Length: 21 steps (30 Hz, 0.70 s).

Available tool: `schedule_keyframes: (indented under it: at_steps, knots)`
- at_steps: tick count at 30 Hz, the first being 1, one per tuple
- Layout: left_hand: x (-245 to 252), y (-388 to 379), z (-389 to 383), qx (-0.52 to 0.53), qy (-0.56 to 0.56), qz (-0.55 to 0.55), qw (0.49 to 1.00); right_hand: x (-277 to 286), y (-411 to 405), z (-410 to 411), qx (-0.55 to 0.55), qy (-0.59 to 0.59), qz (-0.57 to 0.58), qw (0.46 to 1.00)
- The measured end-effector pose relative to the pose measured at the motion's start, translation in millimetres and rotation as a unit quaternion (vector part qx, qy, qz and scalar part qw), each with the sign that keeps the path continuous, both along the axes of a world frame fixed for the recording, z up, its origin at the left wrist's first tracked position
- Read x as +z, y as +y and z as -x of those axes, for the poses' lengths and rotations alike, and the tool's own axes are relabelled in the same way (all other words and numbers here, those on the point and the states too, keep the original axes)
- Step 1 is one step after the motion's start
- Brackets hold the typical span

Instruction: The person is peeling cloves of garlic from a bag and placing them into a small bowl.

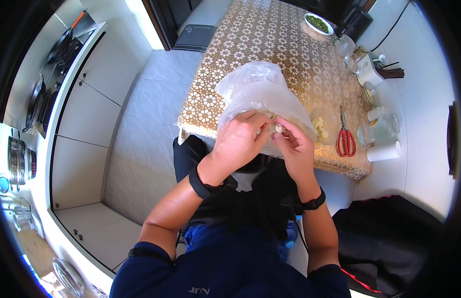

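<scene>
My right hand (298, 143) pinches a small pale garlic clove (279, 128) between thumb and fingers. Close beside it, my left hand (240, 135) has its thumb and fingertips drawn together; whether they grip a bit of skin cannot be made out. Both hands are over the near part of a crumpled white plastic bag (265, 91), which lies at the table's front edge. Pale scraps (267, 112) show on the bag just beyond the fingers. To the right, a clear bowl (329, 115) contains several peeled cloves (320, 127).
Red-handled scissors (345, 141) lie right of the bowl on the patterned tablecloth (215, 89). Glass jars (381, 128), a white cup (385, 151) and a chopstick holder (370, 72) line the wall. A plate of chopped greens (318, 24) sits at the far end. Left is a stove counter (72, 78).
</scene>
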<state>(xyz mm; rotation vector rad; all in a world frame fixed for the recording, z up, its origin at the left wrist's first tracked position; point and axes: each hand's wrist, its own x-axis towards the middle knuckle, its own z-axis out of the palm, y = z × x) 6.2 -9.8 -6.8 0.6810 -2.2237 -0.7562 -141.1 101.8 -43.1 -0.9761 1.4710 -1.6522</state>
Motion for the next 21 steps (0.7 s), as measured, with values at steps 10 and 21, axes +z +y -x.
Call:
schedule_keyframes:
  at_steps: [10, 21]
  knots:
    - [-8.6, -1.9, 1.4, -0.013, 0.004, 0.055, 0.998, 15.2, -5.9, -5.7, -0.030, 0.356, -0.009, 0.934]
    - [-19.9, -0.6, 9.7, -0.019, -0.073, -0.035, 0.997, 18.3, -1.8, -6.4, -0.020, 0.487, -0.062, 0.871]
